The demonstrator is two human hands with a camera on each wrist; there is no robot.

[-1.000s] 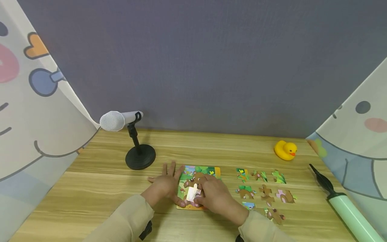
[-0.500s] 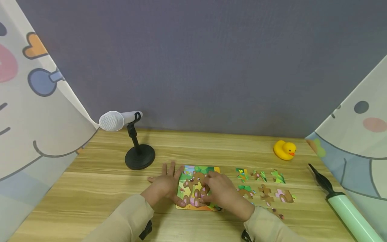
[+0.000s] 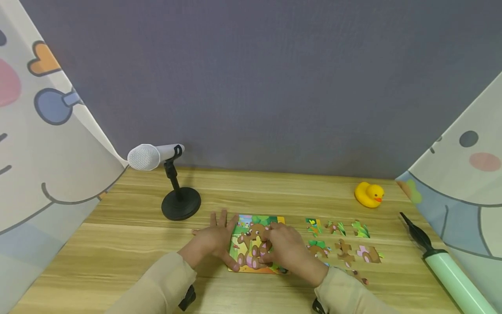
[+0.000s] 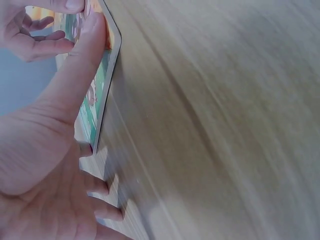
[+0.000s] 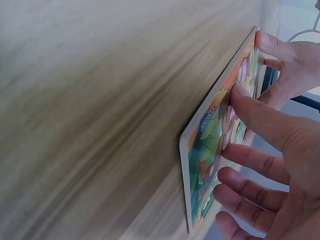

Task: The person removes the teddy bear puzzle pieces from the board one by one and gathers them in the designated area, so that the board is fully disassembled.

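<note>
A bear-picture jigsaw board (image 3: 246,248) lies flat on the wooden table. My left hand (image 3: 213,241) is spread at its left side; the thumb rests on the lower left corner, and the other fingers reach onto the table beyond the edge. On the right part of the board, my right hand (image 3: 289,249) has its thumb and index fingertips on either side of a brown and pink puzzle piece (image 5: 228,120), which sits low in the picture. The other right fingers (image 5: 245,187) are bent above the board. The palm hides the board's right side in the head view.
Several loose puzzle pieces (image 3: 345,253) lie in rows to the right, partly covered by my right arm. A yellow rubber duck (image 3: 369,195) stands behind them. A pale green pump (image 3: 456,279) lies far right. A white microphone (image 3: 154,157) on a black stand is at back left.
A shiny, glaring piece near the board's middle has become a plain part of the picture. My right hand shifted slightly right, then stayed. The left hand barely moved.
</note>
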